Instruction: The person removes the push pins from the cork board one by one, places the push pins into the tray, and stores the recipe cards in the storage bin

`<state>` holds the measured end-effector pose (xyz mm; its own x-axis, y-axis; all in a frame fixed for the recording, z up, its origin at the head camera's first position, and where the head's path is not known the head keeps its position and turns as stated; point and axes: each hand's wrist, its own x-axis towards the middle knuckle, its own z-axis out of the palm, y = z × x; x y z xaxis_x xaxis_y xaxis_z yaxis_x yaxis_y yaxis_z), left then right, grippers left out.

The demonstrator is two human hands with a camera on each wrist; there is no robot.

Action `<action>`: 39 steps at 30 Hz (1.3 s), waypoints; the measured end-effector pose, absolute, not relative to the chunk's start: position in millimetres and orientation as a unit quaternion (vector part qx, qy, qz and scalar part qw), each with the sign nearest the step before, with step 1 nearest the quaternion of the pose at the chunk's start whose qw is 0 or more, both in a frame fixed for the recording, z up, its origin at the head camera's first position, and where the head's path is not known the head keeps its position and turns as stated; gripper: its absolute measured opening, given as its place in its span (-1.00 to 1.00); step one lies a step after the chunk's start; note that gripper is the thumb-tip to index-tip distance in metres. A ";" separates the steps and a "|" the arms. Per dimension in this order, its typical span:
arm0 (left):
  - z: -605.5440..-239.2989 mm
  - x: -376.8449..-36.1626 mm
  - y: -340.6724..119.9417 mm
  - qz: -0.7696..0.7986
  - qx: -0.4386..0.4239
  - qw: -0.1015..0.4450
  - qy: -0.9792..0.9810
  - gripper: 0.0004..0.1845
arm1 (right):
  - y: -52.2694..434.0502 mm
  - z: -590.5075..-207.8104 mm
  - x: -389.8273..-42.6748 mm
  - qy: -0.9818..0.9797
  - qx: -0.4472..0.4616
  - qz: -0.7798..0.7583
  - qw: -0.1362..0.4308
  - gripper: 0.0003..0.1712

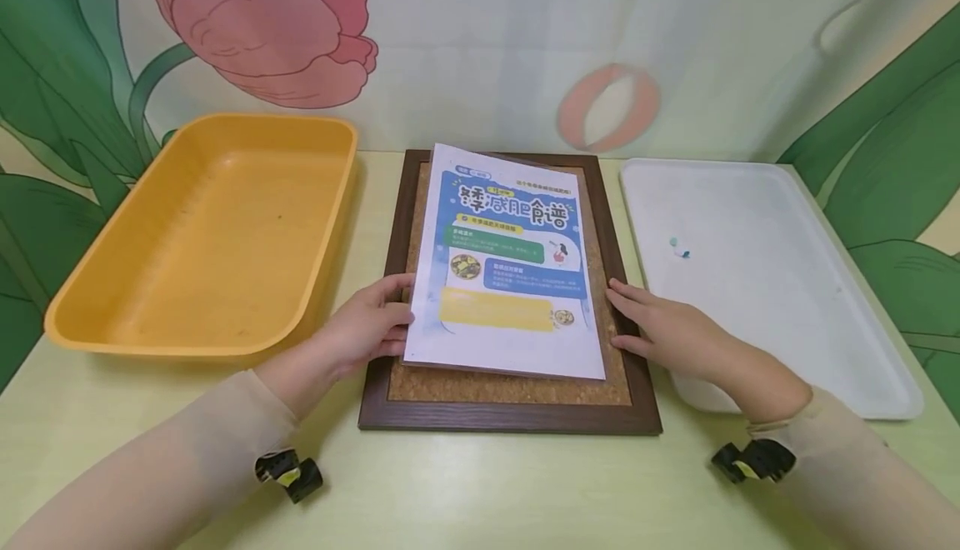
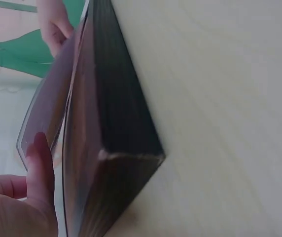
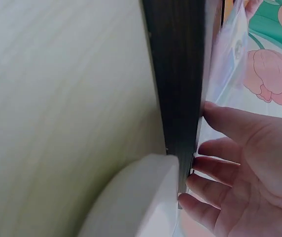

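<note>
A printed sheet [image 1: 510, 258] with Chinese text and coloured panels lies at a slant over a cork board [image 1: 502, 389] with a dark brown wooden frame [image 1: 510, 419]. Its left side appears lifted off the board in the left wrist view. At that left edge my left hand [image 1: 363, 321] grips the sheet, with some fingers hidden by the paper. My right hand [image 1: 667, 325] rests its extended fingertips on the right side of the frame. In the right wrist view, those fingers [image 3: 212, 192] touch the frame's edge and hold nothing.
To the left stands a deep yellow tray [image 1: 202, 347]. A shallow white tray [image 1: 757, 300] lies to the right, close by my right hand, with a small teal mark or piece [image 1: 678, 248] on it. Behind the pale table [image 1: 480, 492] hangs a flower-printed backdrop [image 1: 480, 42].
</note>
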<state>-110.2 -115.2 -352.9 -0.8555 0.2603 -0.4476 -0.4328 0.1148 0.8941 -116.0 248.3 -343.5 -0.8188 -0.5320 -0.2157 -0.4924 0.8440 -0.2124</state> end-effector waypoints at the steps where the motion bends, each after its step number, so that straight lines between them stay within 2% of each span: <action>1: -351.1 -108.9 -118.1 0.665 -0.059 0.255 0.699 -0.42 | 248.4 -343.6 -116.3 0.950 -0.273 -0.073 0.134 -0.28; 10: -319.4 -102.3 -159.0 0.679 -0.032 0.230 0.696 -0.39 | 251.2 -343.1 -115.2 0.946 -0.288 -0.074 0.127 -0.33; 17: -304.6 -105.1 -192.9 0.673 -0.040 0.222 0.704 -0.48 | 250.9 -342.2 -116.4 0.944 -0.304 -0.069 0.109 -0.36; 29: -308.1 -113.5 -260.1 0.673 -0.082 0.201 0.707 -0.68 | 245.4 -348.5 -119.7 0.945 -0.302 -0.063 0.111 -0.37; 39: -310.2 -108.1 -312.1 0.630 -0.101 0.221 0.738 -0.72 | 240.8 -350.4 -121.6 0.941 -0.313 -0.070 0.107 -0.38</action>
<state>-108.1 -312.1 -310.2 -0.8823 0.1284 -0.4529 -0.4272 0.1861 0.8848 -121.6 240.8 -350.4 -0.7817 -0.6035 -0.1574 -0.5735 0.7947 -0.1988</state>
